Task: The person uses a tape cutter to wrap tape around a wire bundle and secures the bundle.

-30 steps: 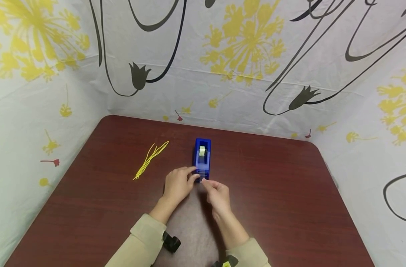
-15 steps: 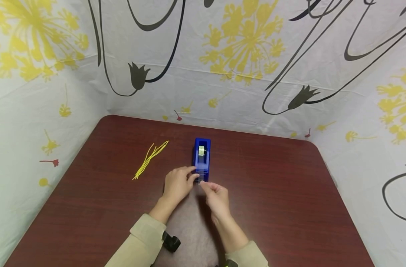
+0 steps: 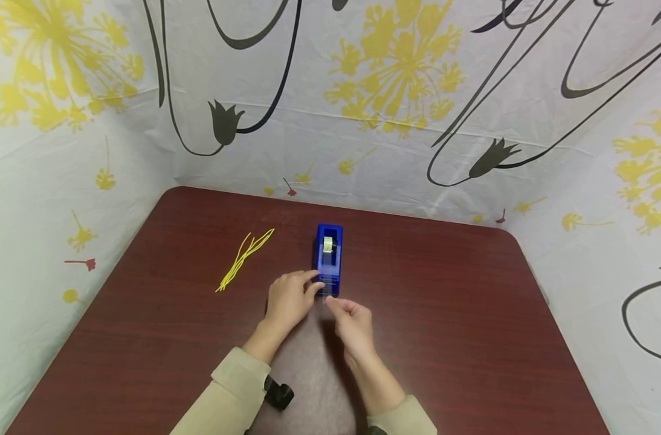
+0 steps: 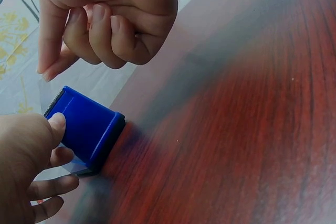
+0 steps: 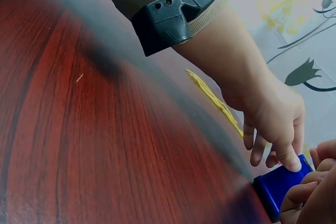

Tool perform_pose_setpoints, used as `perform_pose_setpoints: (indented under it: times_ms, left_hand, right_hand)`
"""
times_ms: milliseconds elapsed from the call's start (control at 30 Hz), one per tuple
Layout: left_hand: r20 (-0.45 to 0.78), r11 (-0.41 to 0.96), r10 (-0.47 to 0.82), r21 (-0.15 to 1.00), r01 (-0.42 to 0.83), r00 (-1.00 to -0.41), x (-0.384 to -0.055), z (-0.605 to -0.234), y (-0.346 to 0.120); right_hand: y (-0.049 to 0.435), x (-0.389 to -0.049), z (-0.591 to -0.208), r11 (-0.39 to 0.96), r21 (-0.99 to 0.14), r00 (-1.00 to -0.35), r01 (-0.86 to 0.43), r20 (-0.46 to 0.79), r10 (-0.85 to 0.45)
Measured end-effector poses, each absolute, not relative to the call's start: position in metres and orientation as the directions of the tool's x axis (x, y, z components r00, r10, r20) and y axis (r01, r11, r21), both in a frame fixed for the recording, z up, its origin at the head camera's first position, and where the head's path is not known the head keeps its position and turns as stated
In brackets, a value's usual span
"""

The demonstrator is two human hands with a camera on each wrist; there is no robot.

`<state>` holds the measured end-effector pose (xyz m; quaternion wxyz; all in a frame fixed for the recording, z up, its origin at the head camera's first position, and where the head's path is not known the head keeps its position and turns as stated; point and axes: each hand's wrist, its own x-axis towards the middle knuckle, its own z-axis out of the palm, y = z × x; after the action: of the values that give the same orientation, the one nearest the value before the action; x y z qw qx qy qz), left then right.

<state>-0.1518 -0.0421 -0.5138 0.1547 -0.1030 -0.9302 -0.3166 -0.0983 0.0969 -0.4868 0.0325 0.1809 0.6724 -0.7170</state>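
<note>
A blue tape dispenser [image 3: 329, 267] with a small roll of clear tape [image 3: 328, 244] stands on the dark red table. My left hand [image 3: 289, 300] grips its near end from the left. In the left wrist view the thumb lies on the blue front face [image 4: 88, 124], just below the serrated cutter [image 4: 54, 103]. Right in front of the dispenser, my right hand [image 3: 354, 324] pinches the tape's end between thumb and forefinger, other fingers curled in. A short clear stretch runs from the cutter to that pinch, faint in the left wrist view.
Several thin yellow strings [image 3: 245, 260] lie in a loose bundle left of the dispenser. A white cloth [image 3: 406, 175] printed with yellow and black flowers stands behind the wooden table [image 3: 444, 314] and at both sides. Each wrist wears a black camera, the left one [image 3: 278, 395] showing clearly.
My right hand has drawn slightly toward me and away from the cutter, pulling the tape end out a little. The left hand and the dispenser have stayed in place.
</note>
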Motion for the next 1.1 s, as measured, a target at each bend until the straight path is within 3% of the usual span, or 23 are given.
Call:
perform_pose_setpoints:
  times_ms: [1100]
  left_hand:
    - [0.339, 0.772, 0.088, 0.571, 0.279, -0.937, -0.153, -0.517, -0.042]
  right_hand:
    - [0.098, -0.084, -0.49, -0.098, -0.945, -0.926, 0.311, -0.324, 0.191]
